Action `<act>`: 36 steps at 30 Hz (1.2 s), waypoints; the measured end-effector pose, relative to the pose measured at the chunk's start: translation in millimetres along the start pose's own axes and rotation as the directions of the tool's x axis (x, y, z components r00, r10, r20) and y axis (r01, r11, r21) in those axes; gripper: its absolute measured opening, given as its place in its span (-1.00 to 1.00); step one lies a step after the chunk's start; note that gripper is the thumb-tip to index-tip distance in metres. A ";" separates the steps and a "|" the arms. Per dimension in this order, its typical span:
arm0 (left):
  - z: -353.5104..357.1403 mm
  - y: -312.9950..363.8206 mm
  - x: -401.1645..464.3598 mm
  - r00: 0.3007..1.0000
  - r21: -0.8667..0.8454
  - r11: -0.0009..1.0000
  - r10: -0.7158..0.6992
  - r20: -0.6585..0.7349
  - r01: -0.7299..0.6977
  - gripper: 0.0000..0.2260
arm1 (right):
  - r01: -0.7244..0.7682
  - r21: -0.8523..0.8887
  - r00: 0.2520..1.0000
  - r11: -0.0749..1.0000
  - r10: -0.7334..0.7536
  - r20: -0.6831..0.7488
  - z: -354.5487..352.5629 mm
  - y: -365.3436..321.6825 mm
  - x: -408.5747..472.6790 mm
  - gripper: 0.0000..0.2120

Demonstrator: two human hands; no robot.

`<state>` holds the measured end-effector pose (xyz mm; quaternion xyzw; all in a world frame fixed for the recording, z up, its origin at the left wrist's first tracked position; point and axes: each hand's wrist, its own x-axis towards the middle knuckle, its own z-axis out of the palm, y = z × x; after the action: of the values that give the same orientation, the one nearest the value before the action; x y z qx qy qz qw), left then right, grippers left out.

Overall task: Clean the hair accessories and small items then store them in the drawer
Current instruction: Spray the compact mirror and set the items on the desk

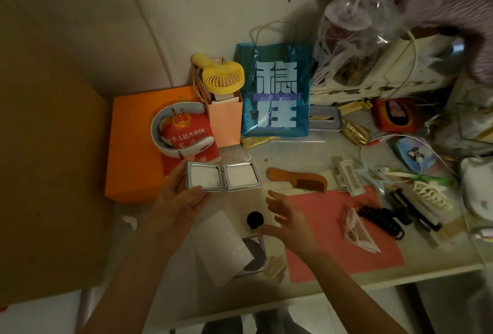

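Holding open compact mirror (223, 175) in left hand (178, 200); right hand (288, 220) empty, fingers spread.

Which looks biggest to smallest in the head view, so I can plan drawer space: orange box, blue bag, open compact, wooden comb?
1. orange box
2. blue bag, somewhat smaller
3. open compact, gripped by the left hand
4. wooden comb

The compact is raised toward the camera, so its lead over the comb is unsure.
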<state>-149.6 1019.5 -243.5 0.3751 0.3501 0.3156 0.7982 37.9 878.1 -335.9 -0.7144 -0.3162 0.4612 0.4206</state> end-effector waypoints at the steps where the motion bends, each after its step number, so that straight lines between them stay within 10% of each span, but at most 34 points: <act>1: 0.9 -2.4 1.9 1.000 -0.010 1.000 -0.007 0.008 0.007 -0.13 | -0.003 0.055 1.000 0.998 0.004 -0.009 -6.4 -8.0 -0.9 -0.24; 7: 21.1 -14.5 7.2 0.994 0.016 0.998 -0.069 0.080 0.068 -0.53 | 0.098 0.196 0.995 0.976 -0.098 -0.009 -48.5 -51.9 -7.4 -0.31; 20: 63.3 -36.5 39.9 0.920 0.215 0.956 -0.257 0.296 0.198 -0.08 | 0.162 0.087 0.986 0.983 -0.158 -0.053 -99.3 -40.3 -11.0 -0.23; 36: 57.6 -78.6 124.7 0.865 0.697 0.713 -0.391 0.313 0.070 -0.38 | 0.064 -0.127 0.954 0.990 -0.098 -0.283 -92.8 35.8 19.0 -0.36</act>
<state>-15.5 1052.6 -320.8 0.6473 0.2949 -0.0284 0.7023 133.1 849.4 -354.9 -0.7837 -0.3070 0.3153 0.4384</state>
